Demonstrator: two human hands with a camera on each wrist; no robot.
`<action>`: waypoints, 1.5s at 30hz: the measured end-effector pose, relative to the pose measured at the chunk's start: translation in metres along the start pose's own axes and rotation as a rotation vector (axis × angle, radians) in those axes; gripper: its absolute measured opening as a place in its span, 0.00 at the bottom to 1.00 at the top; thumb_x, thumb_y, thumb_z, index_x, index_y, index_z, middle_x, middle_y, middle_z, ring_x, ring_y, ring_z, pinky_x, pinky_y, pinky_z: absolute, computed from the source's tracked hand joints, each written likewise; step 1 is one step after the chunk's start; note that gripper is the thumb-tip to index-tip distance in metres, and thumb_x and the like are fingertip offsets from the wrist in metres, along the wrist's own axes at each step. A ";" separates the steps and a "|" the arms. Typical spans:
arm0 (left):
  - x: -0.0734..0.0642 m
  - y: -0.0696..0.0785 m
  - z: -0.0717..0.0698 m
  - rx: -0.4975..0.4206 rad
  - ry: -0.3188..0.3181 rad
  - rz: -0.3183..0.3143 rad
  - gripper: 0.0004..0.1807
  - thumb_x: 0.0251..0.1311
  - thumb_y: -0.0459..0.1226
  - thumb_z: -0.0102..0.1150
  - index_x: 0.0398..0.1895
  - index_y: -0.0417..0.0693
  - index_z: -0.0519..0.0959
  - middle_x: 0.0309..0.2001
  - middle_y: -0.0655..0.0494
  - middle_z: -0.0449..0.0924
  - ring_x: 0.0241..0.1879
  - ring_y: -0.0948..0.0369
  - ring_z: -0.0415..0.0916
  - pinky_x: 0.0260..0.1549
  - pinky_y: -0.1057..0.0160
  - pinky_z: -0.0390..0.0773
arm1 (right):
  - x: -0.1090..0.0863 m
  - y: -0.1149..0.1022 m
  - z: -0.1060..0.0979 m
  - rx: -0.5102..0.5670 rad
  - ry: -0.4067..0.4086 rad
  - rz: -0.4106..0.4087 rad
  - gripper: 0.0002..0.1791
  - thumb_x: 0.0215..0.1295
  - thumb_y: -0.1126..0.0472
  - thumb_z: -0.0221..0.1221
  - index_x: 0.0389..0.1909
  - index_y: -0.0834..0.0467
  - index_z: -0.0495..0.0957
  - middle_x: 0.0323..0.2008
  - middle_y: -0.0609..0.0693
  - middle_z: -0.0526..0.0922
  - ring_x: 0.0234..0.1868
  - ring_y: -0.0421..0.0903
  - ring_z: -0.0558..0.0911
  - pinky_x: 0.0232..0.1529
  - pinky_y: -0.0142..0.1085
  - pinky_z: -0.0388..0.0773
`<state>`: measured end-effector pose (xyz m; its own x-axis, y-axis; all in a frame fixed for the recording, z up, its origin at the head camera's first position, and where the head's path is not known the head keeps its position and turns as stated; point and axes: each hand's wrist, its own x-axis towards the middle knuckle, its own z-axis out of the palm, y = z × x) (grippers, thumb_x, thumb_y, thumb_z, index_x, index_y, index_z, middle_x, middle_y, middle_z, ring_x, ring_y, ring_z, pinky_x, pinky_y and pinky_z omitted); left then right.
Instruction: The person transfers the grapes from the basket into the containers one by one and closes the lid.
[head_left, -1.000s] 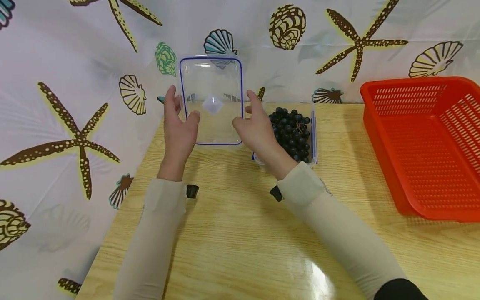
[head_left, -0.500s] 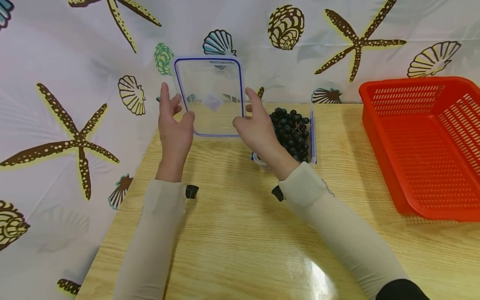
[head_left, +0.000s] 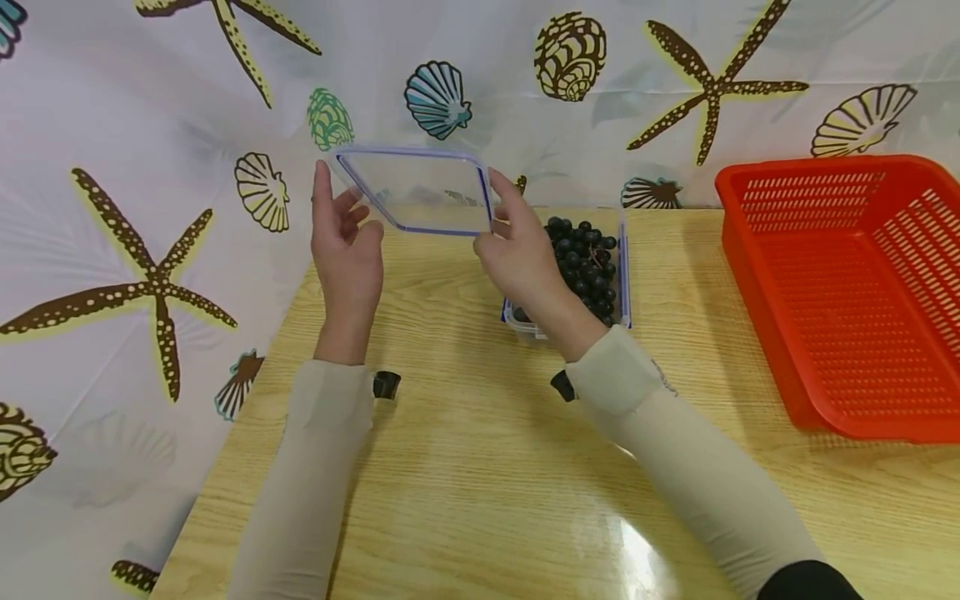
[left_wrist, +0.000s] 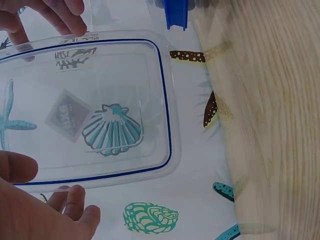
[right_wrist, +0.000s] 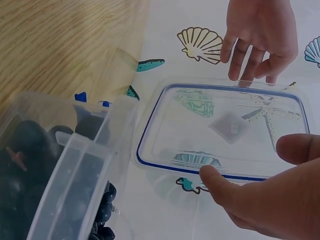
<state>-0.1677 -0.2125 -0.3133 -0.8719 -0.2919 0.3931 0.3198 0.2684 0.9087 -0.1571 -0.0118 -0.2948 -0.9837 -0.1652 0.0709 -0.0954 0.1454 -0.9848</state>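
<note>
A clear plastic lid with a blue seal (head_left: 435, 196) is held up over the back of the table, tilted so that it looks flattened in the head view. My right hand (head_left: 521, 250) pinches its right edge between thumb and fingers. At the opposite edge is my left hand (head_left: 348, 258), fingers loosely spread; in the right wrist view its fingertips (right_wrist: 244, 82) meet the rim, with the thumb off it. Below and right of the lid stands a clear container (head_left: 625, 279) of dark grapes (head_left: 588, 267), partly hidden by my right hand and forearm.
A red plastic basket (head_left: 795, 350) stands on the right of the wooden table (head_left: 465, 467). Behind and left of the table hangs a white cloth (head_left: 495, 50) printed with shells and starfish. Blue clips (left_wrist: 176, 15) show on the container.
The lid has tipped from nearly facing the head camera to a flatter slant, its lower edge rising. My left hand has shifted slightly left, its thumb coming off the edge.
</note>
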 end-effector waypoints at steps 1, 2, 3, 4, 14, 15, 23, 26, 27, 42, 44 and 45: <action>0.000 0.000 0.000 -0.008 0.004 0.002 0.41 0.66 0.26 0.46 0.82 0.54 0.52 0.63 0.51 0.71 0.58 0.55 0.68 0.59 0.65 0.63 | 0.000 0.000 -0.001 0.004 0.002 -0.003 0.38 0.73 0.67 0.49 0.80 0.43 0.54 0.72 0.58 0.61 0.72 0.53 0.66 0.60 0.45 0.72; 0.000 0.000 0.001 -0.015 0.007 0.001 0.40 0.66 0.26 0.45 0.82 0.54 0.53 0.62 0.50 0.71 0.58 0.55 0.68 0.59 0.65 0.65 | 0.000 0.000 -0.001 0.012 0.007 -0.010 0.37 0.73 0.67 0.49 0.80 0.43 0.55 0.72 0.57 0.61 0.72 0.53 0.65 0.61 0.45 0.72; 0.001 0.000 0.001 -0.017 0.010 0.005 0.39 0.67 0.25 0.44 0.81 0.53 0.54 0.62 0.50 0.71 0.59 0.54 0.69 0.59 0.65 0.66 | 0.000 0.000 -0.002 0.022 0.011 -0.015 0.36 0.75 0.66 0.49 0.80 0.43 0.56 0.72 0.57 0.61 0.73 0.52 0.65 0.61 0.45 0.72; 0.000 0.000 0.001 -0.020 0.013 0.011 0.38 0.69 0.25 0.43 0.81 0.53 0.55 0.61 0.49 0.71 0.59 0.54 0.70 0.59 0.65 0.66 | 0.000 0.000 -0.003 0.030 0.017 -0.026 0.34 0.76 0.66 0.49 0.80 0.44 0.57 0.72 0.57 0.61 0.73 0.52 0.65 0.62 0.45 0.71; 0.001 -0.005 0.005 -0.228 0.045 0.161 0.27 0.80 0.33 0.39 0.79 0.37 0.54 0.46 0.48 0.75 0.52 0.48 0.75 0.63 0.58 0.67 | 0.001 0.006 -0.015 0.296 0.088 -0.097 0.28 0.77 0.74 0.42 0.74 0.55 0.67 0.65 0.59 0.67 0.68 0.47 0.71 0.65 0.37 0.68; 0.001 -0.005 0.005 -0.251 0.043 0.169 0.27 0.80 0.33 0.39 0.79 0.37 0.54 0.45 0.49 0.75 0.52 0.49 0.76 0.63 0.58 0.67 | 0.000 0.006 -0.017 0.324 0.093 -0.113 0.27 0.77 0.73 0.42 0.73 0.57 0.67 0.64 0.60 0.68 0.67 0.48 0.71 0.65 0.37 0.67; -0.002 -0.003 0.009 -0.329 0.027 0.149 0.25 0.81 0.35 0.37 0.77 0.39 0.59 0.51 0.43 0.79 0.58 0.52 0.75 0.65 0.61 0.63 | 0.001 0.006 -0.023 0.441 0.138 -0.159 0.20 0.81 0.62 0.45 0.67 0.65 0.71 0.65 0.57 0.71 0.66 0.47 0.72 0.65 0.40 0.69; -0.004 -0.002 0.011 -0.325 0.016 0.123 0.25 0.81 0.38 0.38 0.76 0.41 0.61 0.52 0.42 0.80 0.60 0.52 0.74 0.64 0.62 0.64 | 0.000 0.007 -0.024 0.428 0.180 -0.146 0.19 0.79 0.64 0.48 0.65 0.64 0.73 0.61 0.59 0.72 0.59 0.46 0.75 0.60 0.40 0.72; -0.004 -0.002 0.012 -0.334 0.012 0.115 0.25 0.81 0.39 0.38 0.76 0.43 0.62 0.53 0.41 0.79 0.60 0.51 0.74 0.63 0.60 0.65 | 0.000 0.007 -0.025 0.424 0.193 -0.143 0.18 0.78 0.65 0.49 0.64 0.64 0.74 0.60 0.60 0.72 0.56 0.47 0.75 0.58 0.39 0.73; -0.011 0.006 0.035 -0.411 0.014 0.043 0.24 0.69 0.27 0.49 0.69 0.37 0.70 0.47 0.50 0.78 0.44 0.57 0.77 0.49 0.61 0.76 | -0.004 0.014 -0.035 0.383 0.247 -0.149 0.25 0.67 0.78 0.51 0.64 0.63 0.74 0.66 0.48 0.72 0.55 0.46 0.76 0.44 0.33 0.72; -0.012 0.008 0.041 -0.367 0.016 0.003 0.25 0.68 0.28 0.49 0.69 0.37 0.70 0.53 0.49 0.76 0.45 0.57 0.75 0.49 0.63 0.74 | -0.005 0.016 -0.037 0.352 0.239 -0.145 0.27 0.67 0.78 0.51 0.66 0.61 0.75 0.63 0.50 0.76 0.45 0.44 0.77 0.36 0.31 0.70; -0.012 0.009 0.043 -0.350 0.011 -0.017 0.26 0.67 0.28 0.49 0.69 0.36 0.70 0.55 0.48 0.74 0.47 0.57 0.75 0.50 0.63 0.73 | -0.006 0.017 -0.038 0.332 0.240 -0.146 0.27 0.67 0.78 0.51 0.66 0.60 0.75 0.60 0.51 0.78 0.39 0.43 0.75 0.32 0.31 0.68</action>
<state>-0.1701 -0.1666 -0.3162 -0.8749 -0.3037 0.3773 0.4148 -0.0673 0.9074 -0.1587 0.0286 -0.3063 -0.9747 0.0765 0.2099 -0.2209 -0.1911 -0.9564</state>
